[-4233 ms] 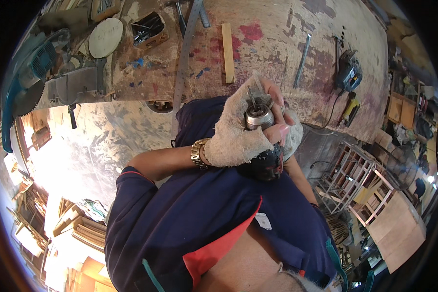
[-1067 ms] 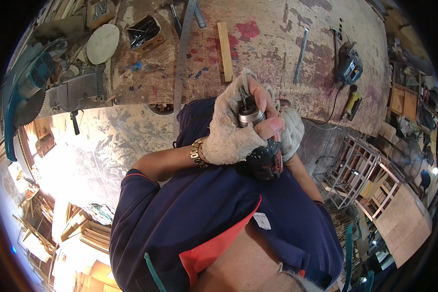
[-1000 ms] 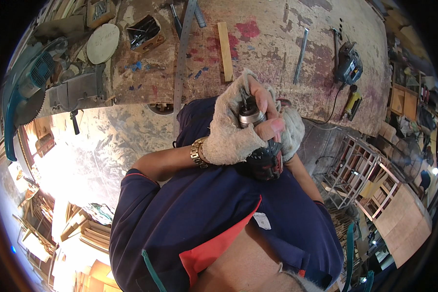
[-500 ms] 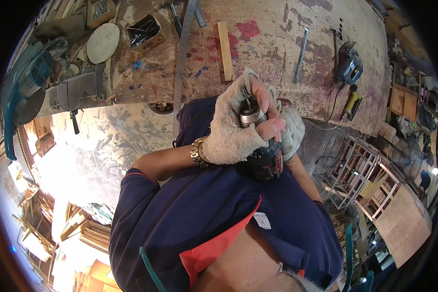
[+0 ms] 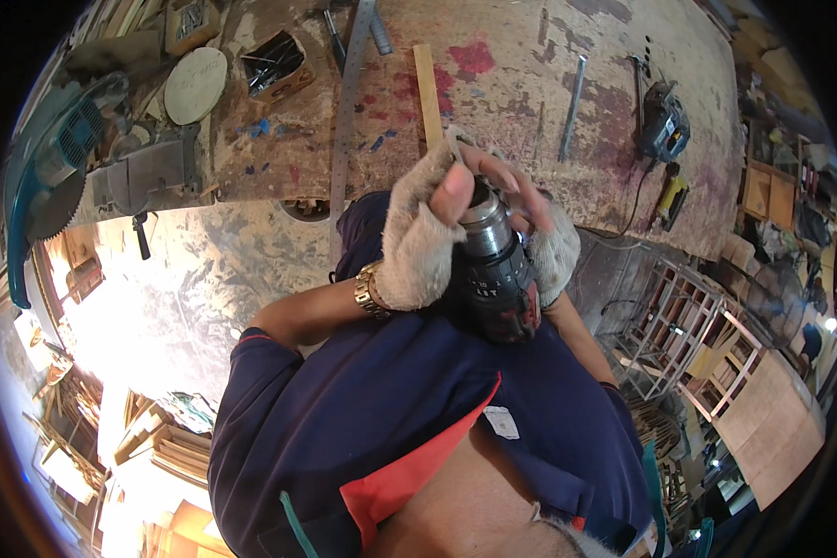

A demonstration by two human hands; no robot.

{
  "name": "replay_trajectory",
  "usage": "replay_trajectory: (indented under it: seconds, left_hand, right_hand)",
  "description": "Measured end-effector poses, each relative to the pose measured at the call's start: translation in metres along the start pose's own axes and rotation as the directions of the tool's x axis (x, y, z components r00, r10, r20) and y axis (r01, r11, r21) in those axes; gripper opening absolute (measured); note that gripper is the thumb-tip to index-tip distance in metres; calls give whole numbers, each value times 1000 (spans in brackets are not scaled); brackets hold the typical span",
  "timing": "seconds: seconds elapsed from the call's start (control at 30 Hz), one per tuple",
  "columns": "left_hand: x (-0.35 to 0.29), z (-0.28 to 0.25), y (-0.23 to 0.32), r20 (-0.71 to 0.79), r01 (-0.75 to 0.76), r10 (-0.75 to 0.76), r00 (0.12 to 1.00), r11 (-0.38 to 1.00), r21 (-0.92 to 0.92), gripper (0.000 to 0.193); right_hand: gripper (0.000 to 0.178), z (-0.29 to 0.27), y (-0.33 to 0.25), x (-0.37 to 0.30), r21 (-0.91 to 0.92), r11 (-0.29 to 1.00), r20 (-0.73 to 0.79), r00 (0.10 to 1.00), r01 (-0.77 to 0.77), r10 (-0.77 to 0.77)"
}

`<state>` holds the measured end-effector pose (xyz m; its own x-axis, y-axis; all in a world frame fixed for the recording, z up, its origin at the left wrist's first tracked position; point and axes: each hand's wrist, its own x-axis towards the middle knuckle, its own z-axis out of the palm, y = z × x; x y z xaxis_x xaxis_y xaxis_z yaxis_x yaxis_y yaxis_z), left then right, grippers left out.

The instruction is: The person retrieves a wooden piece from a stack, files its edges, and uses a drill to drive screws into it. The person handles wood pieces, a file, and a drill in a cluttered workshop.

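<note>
A black and red power drill (image 5: 500, 296) stands before my chest, its chuck (image 5: 486, 229) tilted toward the bench. My left hand (image 5: 426, 223), in a white knit glove with bare fingertips, curls around the chuck's end. Its thumb is raised at the left and its fingers bend over from the far side. Whether a bit sits in the chuck is hidden. On the drill's right side, my gloved right hand (image 5: 555, 246) grips it from behind; the handle and most of those fingers are out of sight. A narrow wood strip (image 5: 426, 93) lies on the bench just beyond my hands.
The worn wooden bench (image 5: 521, 102) carries a long metal ruler (image 5: 347, 121), a box of small parts (image 5: 274, 67), a chisel-like bar (image 5: 574, 107) and a corded power tool (image 5: 664, 121). At left stands a teal mitre saw (image 5: 60, 158). A metal rack (image 5: 679, 325) is at right.
My left thumb has come off the chuck and moved up and left, uncovering more of the drill's collar. The left fingers have shifted over the chuck's end. My right hand has barely moved.
</note>
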<state>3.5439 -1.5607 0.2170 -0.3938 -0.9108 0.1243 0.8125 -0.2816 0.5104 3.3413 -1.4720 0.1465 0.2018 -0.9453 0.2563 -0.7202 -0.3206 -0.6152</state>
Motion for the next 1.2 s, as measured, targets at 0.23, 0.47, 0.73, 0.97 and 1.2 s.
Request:
replay_trajectory:
  seconds: [0.23, 0.47, 0.73, 0.97, 1.2]
  left_hand:
    - [-3, 1, 26, -234, 280, -264, 936, 959, 39, 44]
    - [7, 3, 39, -171, 244, -224, 959, 964, 103, 42]
    - [-1, 5, 32, -265, 149, -53, 963, 923, 355, 37]
    - [6, -2, 32, -315, 156, -119, 942, 983, 94, 42]
    - [3, -1, 22, -284, 198, -179, 942, 979, 39, 43]
  right_hand:
    - [33, -13, -23, 29, -55, 998, 33, 999, -16, 18]
    - [34, -19, -24, 35, -45, 996, 101, 992, 75, -70]
    - [37, -1, -2, 18, 53, 999, 95, 995, -8, 3]
    - [35, 0, -2, 15, 171, 985, 102, 995, -26, 9]
    - [37, 3, -5, 15, 222, 961, 177, 976, -167, 129]
